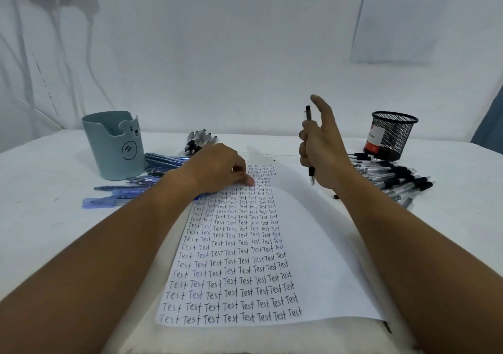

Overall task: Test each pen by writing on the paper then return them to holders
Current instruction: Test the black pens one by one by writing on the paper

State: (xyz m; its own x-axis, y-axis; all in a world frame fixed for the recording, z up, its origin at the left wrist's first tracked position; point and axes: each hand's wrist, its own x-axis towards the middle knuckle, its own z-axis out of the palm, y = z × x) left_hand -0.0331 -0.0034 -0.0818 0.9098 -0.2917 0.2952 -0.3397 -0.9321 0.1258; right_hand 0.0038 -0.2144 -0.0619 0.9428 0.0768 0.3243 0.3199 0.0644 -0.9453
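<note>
A long white paper (321,258) filled with rows of the word "Test" lies in front of me. My left hand (217,167) rests flat on its upper left part, fingers pressing the sheet. My right hand (319,146) is raised above the paper's right side and grips a black pen (308,114) upright, tip pointing down, with the index finger stretched up. A teal bear-shaped holder (114,146) stands at the left. A black mesh holder (392,136) stands at the right.
Blue pens (130,190) lie scattered beside the teal holder. Several black pens (397,179) are heaped in front of the mesh holder, and another black bunch (200,140) lies behind my left hand. A white wall closes the back of the table.
</note>
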